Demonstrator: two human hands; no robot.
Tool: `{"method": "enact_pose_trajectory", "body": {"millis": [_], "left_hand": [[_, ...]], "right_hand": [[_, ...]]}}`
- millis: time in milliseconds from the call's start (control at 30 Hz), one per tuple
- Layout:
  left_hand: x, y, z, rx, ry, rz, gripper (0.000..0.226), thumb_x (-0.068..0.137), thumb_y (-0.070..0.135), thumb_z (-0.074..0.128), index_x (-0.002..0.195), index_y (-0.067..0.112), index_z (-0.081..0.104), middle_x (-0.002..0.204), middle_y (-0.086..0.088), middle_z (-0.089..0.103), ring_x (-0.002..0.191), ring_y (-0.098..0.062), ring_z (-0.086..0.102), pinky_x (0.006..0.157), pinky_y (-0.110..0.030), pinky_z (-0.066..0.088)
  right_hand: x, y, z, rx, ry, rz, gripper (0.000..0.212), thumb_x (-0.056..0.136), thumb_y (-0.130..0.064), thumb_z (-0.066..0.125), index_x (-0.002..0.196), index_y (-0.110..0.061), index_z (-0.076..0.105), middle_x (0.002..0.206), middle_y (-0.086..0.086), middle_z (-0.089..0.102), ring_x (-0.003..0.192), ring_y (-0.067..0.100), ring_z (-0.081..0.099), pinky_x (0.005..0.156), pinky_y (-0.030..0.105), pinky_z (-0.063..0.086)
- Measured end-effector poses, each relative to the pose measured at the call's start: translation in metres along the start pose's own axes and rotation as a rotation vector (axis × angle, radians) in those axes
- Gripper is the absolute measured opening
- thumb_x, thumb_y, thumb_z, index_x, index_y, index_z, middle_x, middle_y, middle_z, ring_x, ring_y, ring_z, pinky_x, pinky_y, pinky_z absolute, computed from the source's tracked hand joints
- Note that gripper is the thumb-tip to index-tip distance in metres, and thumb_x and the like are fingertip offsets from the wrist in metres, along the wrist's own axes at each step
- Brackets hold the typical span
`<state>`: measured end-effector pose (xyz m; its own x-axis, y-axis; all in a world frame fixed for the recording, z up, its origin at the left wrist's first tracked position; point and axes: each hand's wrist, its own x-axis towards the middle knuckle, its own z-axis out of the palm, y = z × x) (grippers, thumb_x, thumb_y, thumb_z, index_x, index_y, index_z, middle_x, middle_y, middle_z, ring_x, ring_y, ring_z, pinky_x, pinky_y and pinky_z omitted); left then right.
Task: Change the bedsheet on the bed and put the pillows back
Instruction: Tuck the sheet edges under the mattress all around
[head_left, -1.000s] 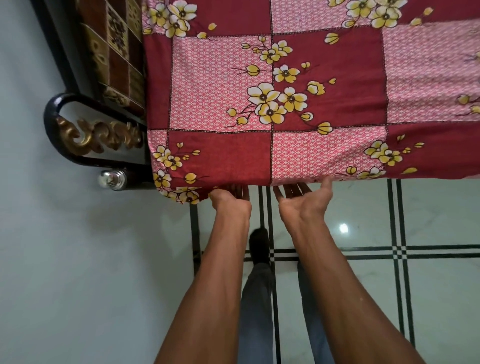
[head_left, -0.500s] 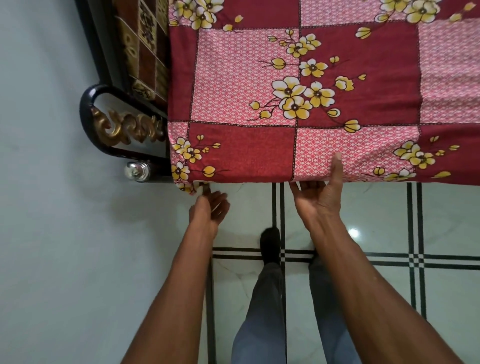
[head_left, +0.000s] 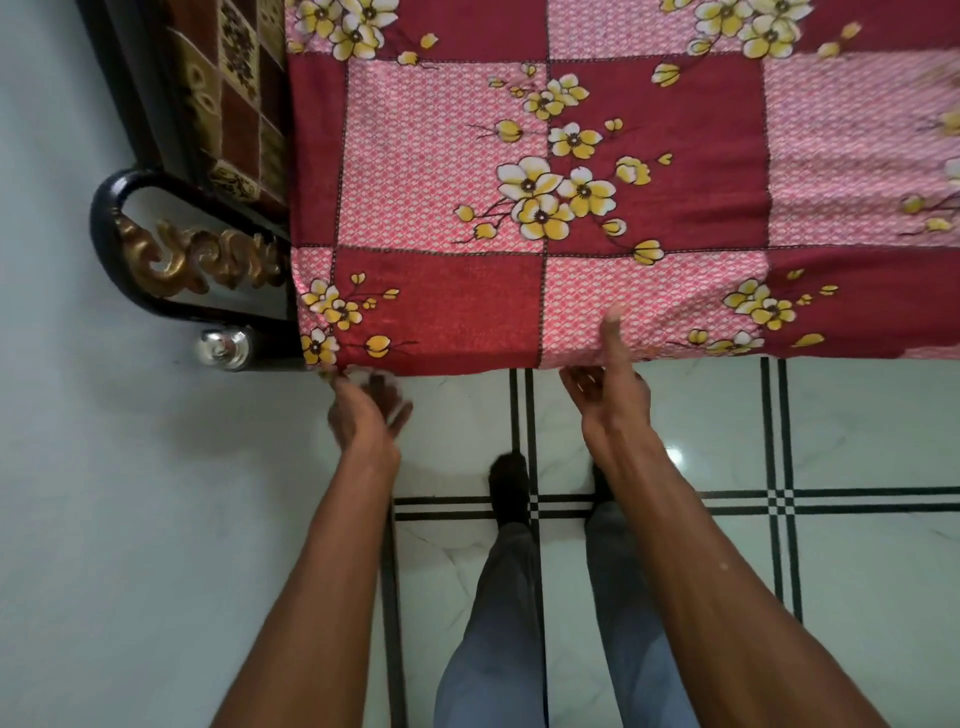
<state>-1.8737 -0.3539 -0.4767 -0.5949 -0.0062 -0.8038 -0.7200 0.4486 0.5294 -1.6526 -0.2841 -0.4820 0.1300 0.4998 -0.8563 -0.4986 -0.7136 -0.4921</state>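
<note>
The red and pink floral bedsheet (head_left: 571, 208) fills the upper right of the frame, spread flat over the bed with its near edge wrapped down, so laying looks mostly done; tucking at the corner and returning the pillows, none in view, seem left. The left hand (head_left: 366, 410), lower centre-left below the sheet's corner beside the black bed frame (head_left: 111, 208), is blurred, fingers loosely spread and apparently holding nothing. The right hand (head_left: 608, 395), at centre, presses its thumb onto the sheet's edge with the fingers curled underneath, seemingly pinching the hem.

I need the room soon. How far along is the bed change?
Done: the red floral bedsheet lies flat over the visible part of the mattress. In hand: the left hand is at the sheet's corner by the bed frame; the right hand holds the near edge, thumb on top. Left: finishing the tuck. No pillows are in view.
</note>
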Motion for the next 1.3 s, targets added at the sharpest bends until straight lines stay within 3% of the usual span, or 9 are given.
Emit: {"method": "enact_pose_trajectory", "body": {"millis": [100, 233, 333, 433, 700, 800, 967, 1067, 1300], "left_hand": [[-0.023, -0.049, -0.017, 0.036, 0.029, -0.088, 0.053, 0.108, 0.05, 0.04, 0.127, 0.001, 0.052, 0.1, -0.023, 0.068, 0.09, -0.034, 0.071, 0.072, -0.043, 0.063], [-0.057, -0.106, 0.026, 0.033, -0.39, -0.216, 0.016, 0.105, 0.008, 0.05, 0.114, 0.004, 0.063, 0.125, -0.025, 0.068, 0.115, -0.036, 0.067, 0.089, -0.043, 0.059], [-0.085, -0.134, 0.08, -0.012, -0.624, -0.253, 0.044, 0.096, -0.014, 0.054, 0.135, 0.006, 0.055, 0.136, -0.018, 0.062, 0.127, -0.034, 0.061, 0.109, -0.046, 0.049], [-0.107, -0.151, 0.125, -0.128, -0.736, -0.31, 0.047, 0.092, -0.019, 0.053, 0.132, 0.004, 0.058, 0.126, -0.012, 0.067, 0.131, -0.033, 0.059, 0.113, -0.048, 0.046], [-0.144, -0.198, 0.175, -0.345, -0.669, -0.359, 0.045, 0.074, -0.014, 0.059, 0.11, 0.012, 0.066, 0.111, -0.009, 0.073, 0.124, -0.027, 0.065, 0.112, -0.044, 0.045], [-0.16, -0.21, 0.188, -0.319, -0.683, -0.334, 0.047, 0.074, -0.013, 0.061, 0.111, 0.015, 0.066, 0.113, -0.008, 0.073, 0.123, -0.027, 0.066, 0.111, -0.046, 0.045], [-0.172, -0.229, 0.204, -0.311, -0.691, -0.3, 0.057, 0.074, -0.011, 0.063, 0.124, 0.016, 0.062, 0.11, -0.007, 0.074, 0.124, -0.026, 0.065, 0.113, -0.045, 0.043], [-0.183, -0.239, 0.211, -0.17, -0.756, -0.241, 0.058, 0.075, -0.006, 0.069, 0.128, 0.015, 0.059, 0.111, -0.004, 0.074, 0.128, -0.025, 0.063, 0.112, -0.044, 0.044], [-0.201, -0.268, 0.242, -0.087, -0.666, -0.218, 0.049, 0.086, -0.009, 0.065, 0.123, 0.021, 0.057, 0.098, 0.003, 0.074, 0.124, -0.022, 0.062, 0.106, -0.042, 0.043]], "right_hand": [[0.003, -0.008, -0.03, -0.166, 0.031, -0.045, 0.059, 0.079, -0.06, 0.079, 0.113, -0.013, 0.068, 0.115, 0.008, 0.075, 0.108, 0.024, 0.073, 0.094, 0.041, 0.059], [0.017, -0.026, -0.078, 0.058, 0.015, 0.059, 0.078, 0.087, -0.071, 0.06, 0.135, -0.01, 0.054, 0.128, 0.013, 0.066, 0.116, 0.029, 0.068, 0.098, 0.052, 0.057], [0.032, -0.045, -0.109, 0.299, 0.009, 0.093, 0.081, 0.089, -0.073, 0.057, 0.139, -0.009, 0.053, 0.133, 0.016, 0.062, 0.121, 0.033, 0.064, 0.1, 0.057, 0.054], [0.056, -0.082, -0.137, 0.46, 0.011, 0.031, 0.068, 0.091, -0.062, 0.065, 0.138, -0.012, 0.059, 0.141, 0.016, 0.059, 0.125, 0.032, 0.061, 0.102, 0.055, 0.053], [0.09, -0.134, -0.181, 0.417, 0.003, 0.14, 0.009, 0.097, -0.023, 0.07, 0.105, -0.026, 0.067, 0.107, 0.001, 0.069, 0.106, 0.018, 0.062, 0.082, 0.038, 0.057], [0.097, -0.141, -0.199, 0.417, -0.071, 0.159, 0.013, 0.096, -0.013, 0.07, 0.096, -0.025, 0.067, 0.091, -0.003, 0.073, 0.102, 0.016, 0.061, 0.086, 0.039, 0.057], [0.105, -0.156, -0.226, 0.44, -0.133, 0.122, 0.051, 0.084, -0.024, 0.077, 0.132, -0.017, 0.061, 0.118, 0.002, 0.073, 0.116, 0.02, 0.066, 0.1, 0.04, 0.053], [0.111, -0.157, -0.23, 0.296, -0.039, 0.128, 0.069, 0.078, -0.028, 0.081, 0.141, -0.015, 0.057, 0.132, 0.007, 0.07, 0.112, 0.019, 0.068, 0.085, 0.031, 0.057], [0.135, -0.171, -0.225, 0.162, 0.215, 0.176, 0.053, 0.085, -0.016, 0.084, 0.132, -0.01, 0.06, 0.123, 0.01, 0.071, 0.086, 0.016, 0.062, 0.052, 0.022, 0.052]]}}
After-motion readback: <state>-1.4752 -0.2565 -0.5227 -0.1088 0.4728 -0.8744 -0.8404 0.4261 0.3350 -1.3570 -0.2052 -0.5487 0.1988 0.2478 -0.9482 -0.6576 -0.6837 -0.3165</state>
